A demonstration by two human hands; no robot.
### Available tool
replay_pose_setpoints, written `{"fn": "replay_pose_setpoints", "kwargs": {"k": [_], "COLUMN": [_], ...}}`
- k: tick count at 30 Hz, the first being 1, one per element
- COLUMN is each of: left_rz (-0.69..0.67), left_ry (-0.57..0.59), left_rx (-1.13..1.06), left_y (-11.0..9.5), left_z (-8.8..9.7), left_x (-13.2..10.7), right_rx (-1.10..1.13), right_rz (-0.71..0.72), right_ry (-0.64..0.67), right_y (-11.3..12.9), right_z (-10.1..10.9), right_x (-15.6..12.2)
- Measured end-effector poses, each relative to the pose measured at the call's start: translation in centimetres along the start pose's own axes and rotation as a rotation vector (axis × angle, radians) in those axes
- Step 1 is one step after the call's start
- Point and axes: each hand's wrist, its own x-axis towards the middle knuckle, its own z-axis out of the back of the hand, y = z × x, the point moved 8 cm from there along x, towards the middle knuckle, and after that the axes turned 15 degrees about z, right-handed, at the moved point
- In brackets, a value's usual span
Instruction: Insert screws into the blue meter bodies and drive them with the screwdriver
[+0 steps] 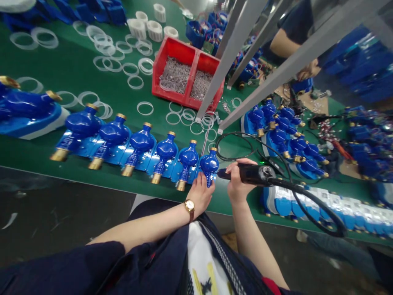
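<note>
My right hand (238, 183) is wrapped around a black electric screwdriver (247, 173), which lies nearly level and trails a thick black cable. Its tip points left at the side of a blue water meter (209, 164) with brass ends; I cannot tell whether it touches a screw. My left hand (201, 193), with a watch on the wrist, grips that meter near its lower end, the brass there hidden by the fingers. To its left several more blue water meters (166, 151) form a row along the table's front edge, on light-blue bases.
A red two-part bin (175, 98) of small screws stands behind the row. Clear rings (145, 108) and white cylinders (155, 31) lie around it. Grey metal posts (233, 53) rise at right. More blue meters (278, 139) sit beyond, near a co-worker's hand (308, 69).
</note>
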Motion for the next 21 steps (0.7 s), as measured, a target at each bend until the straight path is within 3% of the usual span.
{"fn": "replay_pose_setpoints", "kwargs": {"k": [8,21], "left_rz": [0.006,0.01], "left_ry": [-0.034,-0.033], "left_rx": [0.001,-0.002], "left_y": [0.11,0.18], "left_z": [-0.55,-0.7], "left_x": [-0.05,-0.3], "right_rx": [0.093,0.129], "right_rz": [0.07,0.026], "right_ry": [-0.046,-0.018], "right_y": [0.52,-0.03], "right_z": [0.11,0.31], "right_x": [0.66,0.8]}}
